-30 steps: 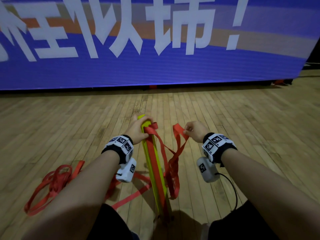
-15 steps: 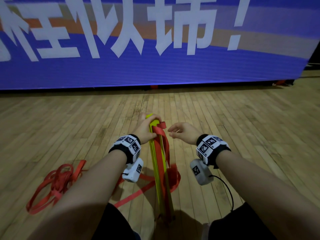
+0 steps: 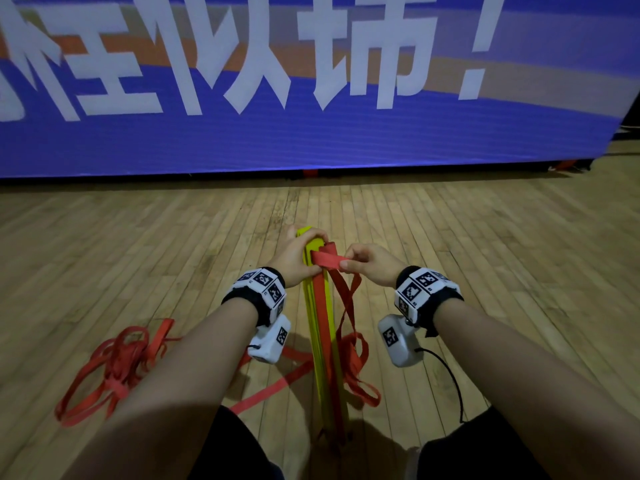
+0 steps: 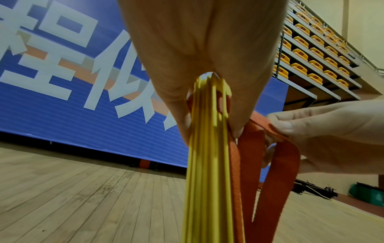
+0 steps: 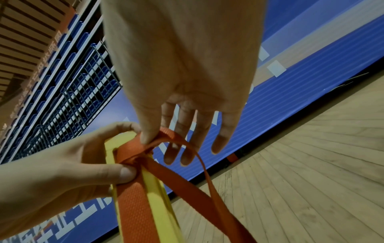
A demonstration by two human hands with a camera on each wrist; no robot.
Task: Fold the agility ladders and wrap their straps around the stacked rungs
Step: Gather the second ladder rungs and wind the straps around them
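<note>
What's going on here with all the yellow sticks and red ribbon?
A person is packing up an agility ladder on a gym floor. Their left hand grips the top of the stacked yellow rungs, stood on end. Their right hand pinches the red strap at the top of the stack. More loose strap lies on the wooden floor.

Left hand (image 3: 294,254) grips stacked yellow rungs (image 3: 320,323); right hand (image 3: 370,268) pinches red strap (image 3: 327,260).

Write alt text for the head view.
Left hand grips the top of upright stacked yellow rungs while the right hand pinches a red strap against them. More strap lies looped on the wooden floor before a blue banner.
</note>
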